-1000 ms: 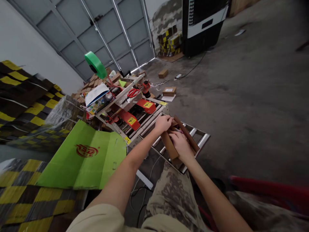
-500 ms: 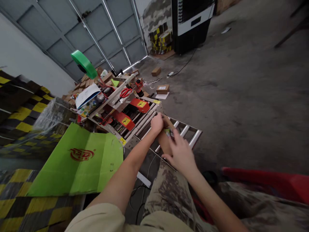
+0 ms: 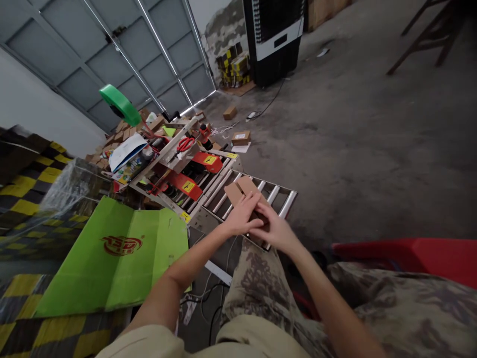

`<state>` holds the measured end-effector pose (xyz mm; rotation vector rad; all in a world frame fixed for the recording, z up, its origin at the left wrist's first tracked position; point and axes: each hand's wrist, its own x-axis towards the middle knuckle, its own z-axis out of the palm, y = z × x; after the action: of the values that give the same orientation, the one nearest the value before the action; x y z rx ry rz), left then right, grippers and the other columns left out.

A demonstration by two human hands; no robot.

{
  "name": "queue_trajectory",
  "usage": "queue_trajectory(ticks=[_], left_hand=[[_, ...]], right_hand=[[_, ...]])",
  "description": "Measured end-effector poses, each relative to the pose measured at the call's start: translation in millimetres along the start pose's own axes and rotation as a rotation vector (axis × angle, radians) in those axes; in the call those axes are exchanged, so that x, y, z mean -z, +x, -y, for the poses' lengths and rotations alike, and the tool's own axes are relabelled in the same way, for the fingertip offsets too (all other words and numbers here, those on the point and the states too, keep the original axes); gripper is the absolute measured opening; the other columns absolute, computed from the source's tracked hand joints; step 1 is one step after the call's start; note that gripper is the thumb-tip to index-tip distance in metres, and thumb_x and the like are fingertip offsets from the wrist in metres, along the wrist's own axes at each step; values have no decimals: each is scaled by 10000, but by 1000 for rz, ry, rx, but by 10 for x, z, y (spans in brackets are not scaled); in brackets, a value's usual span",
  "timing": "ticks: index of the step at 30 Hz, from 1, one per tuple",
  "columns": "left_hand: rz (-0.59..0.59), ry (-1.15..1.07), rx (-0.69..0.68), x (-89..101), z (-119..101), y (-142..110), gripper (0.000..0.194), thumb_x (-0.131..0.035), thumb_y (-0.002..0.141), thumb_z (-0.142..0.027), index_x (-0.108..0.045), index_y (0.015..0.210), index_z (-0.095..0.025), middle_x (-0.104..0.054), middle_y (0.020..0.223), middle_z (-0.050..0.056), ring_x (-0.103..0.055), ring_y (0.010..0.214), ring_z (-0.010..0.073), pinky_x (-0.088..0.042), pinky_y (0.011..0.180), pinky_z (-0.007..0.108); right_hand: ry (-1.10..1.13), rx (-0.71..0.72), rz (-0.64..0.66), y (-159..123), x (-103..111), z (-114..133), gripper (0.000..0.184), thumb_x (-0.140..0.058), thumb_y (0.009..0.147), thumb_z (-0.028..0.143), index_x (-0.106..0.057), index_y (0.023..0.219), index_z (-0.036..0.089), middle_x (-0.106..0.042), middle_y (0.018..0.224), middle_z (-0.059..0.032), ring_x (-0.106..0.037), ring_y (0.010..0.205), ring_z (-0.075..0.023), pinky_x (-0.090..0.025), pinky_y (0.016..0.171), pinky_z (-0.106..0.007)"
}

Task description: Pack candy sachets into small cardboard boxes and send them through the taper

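A small brown cardboard box (image 3: 238, 191) lies on the metal rollers in front of me, its far flaps standing partly up with a gap between them. Across its top rests my left hand (image 3: 243, 215), fingers stretched out and thumb apart. My right hand (image 3: 275, 229) holds the near right side of the box, with thumb and fingers around it. The fingertips of both hands meet over the box and hide its near part and whatever is inside.
Beyond the rollers (image 3: 286, 203) stands a tape sealing machine with red guards (image 3: 187, 185), red-handled scissors (image 3: 185, 144) and a green tape roll (image 3: 119, 104). A green cardboard sheet (image 3: 122, 268) leans at left by stacked taped cartons (image 3: 24, 219). A red object (image 3: 410, 253) is at right.
My left hand has come back from the far end of the box onto its top, beside my right hand. The green item seen inside is now hidden. The view has shifted slightly.
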<state>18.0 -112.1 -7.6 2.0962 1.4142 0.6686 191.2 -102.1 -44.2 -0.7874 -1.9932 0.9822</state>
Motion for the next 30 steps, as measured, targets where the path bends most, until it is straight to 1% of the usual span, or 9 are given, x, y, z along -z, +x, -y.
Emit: queue_trajectory(ticks=[2, 5, 10, 13, 17, 21, 24, 27, 30], left_hand=[[28, 51, -25, -22, -89, -82, 949, -683, 761, -609, -344, 1530, -169, -222, 1632, 168, -89, 1544, 342, -46, 1255, 484], [28, 194, -16, -99, -126, -56, 1053, -742, 694, -632, -346, 1528, -127, -131, 1640, 212, -47, 1538, 386, -39, 1247, 512], [12, 477, 190, -167, 107, 187, 1016, -618, 805, -626, -246, 1543, -35, -154, 1623, 268, -85, 1535, 388, -100, 1246, 530], [-33, 655, 378, 124, 490, 386, 942, -551, 872, -564, -231, 1530, 30, -173, 1613, 285, -121, 1532, 376, -111, 1254, 495], [-146, 727, 590, 811, 1096, 664, 806, -478, 935, -465, -252, 1522, 39, -216, 1610, 264, -185, 1525, 347, -150, 1251, 464], [-263, 710, 700, 1155, 1355, 818, 730, -503, 926, -341, -270, 1523, 9, -240, 1612, 237, -189, 1526, 333, -183, 1242, 478], [-346, 701, 596, 832, 1260, 644, 716, -517, 909, -289, -270, 1527, -25, -192, 1630, 224, -115, 1544, 321, -152, 1247, 508], [-183, 561, 365, 78, 1044, 185, 761, -541, 895, -317, -232, 1551, -83, -142, 1652, 181, -62, 1550, 307, -141, 1250, 525], [-88, 357, 349, -755, 765, -332, 791, -552, 883, -333, -207, 1561, -114, -131, 1652, 181, -63, 1548, 308, -175, 1239, 553]], right_hand=[[313, -85, -134, -68, 174, -104, 644, -560, 915, 453, -355, 1464, 186, -563, 1368, -185, -559, 1274, -274, -508, 1013, -450], [462, -263, -367, -170, 383, -177, 531, -606, 894, 458, -469, 1337, 198, -617, 1281, -172, -598, 1217, -267, -548, 950, -424], [524, -433, -384, -376, 488, -197, 542, -724, 795, 512, -560, 1217, 215, -711, 1053, -102, -696, 946, -220, -599, 807, -362], [536, -516, -445, -539, 516, -248, 569, -774, 740, 529, -585, 1180, 222, -720, 1013, -78, -700, 879, -194, -600, 824, -350], [509, -596, -509, -734, 560, -312, 584, -794, 707, 554, -614, 1156, 225, -723, 998, -66, -694, 849, -180, -597, 849, -348], [506, -642, -514, -907, 509, -318, 585, -786, 691, 596, -649, 1113, 214, -724, 984, -69, -693, 867, -173, -598, 845, -314], [523, -705, -516, -1081, 419, -351, 613, -789, 660, 631, -664, 1073, 196, -729, 972, -84, -701, 849, -180, -609, 808, -300], [535, -775, -528, -1298, 354, -438, 669, -806, 596, 671, -680, 1034, 180, -733, 958, -102, -707, 817, -193, -619, 758, -295], [524, -812, -528, -1507, 359, -534, 690, -812, 556, 696, -694, 994, 175, -734, 936, -110, -709, 809, -208, -625, 737, -310]])
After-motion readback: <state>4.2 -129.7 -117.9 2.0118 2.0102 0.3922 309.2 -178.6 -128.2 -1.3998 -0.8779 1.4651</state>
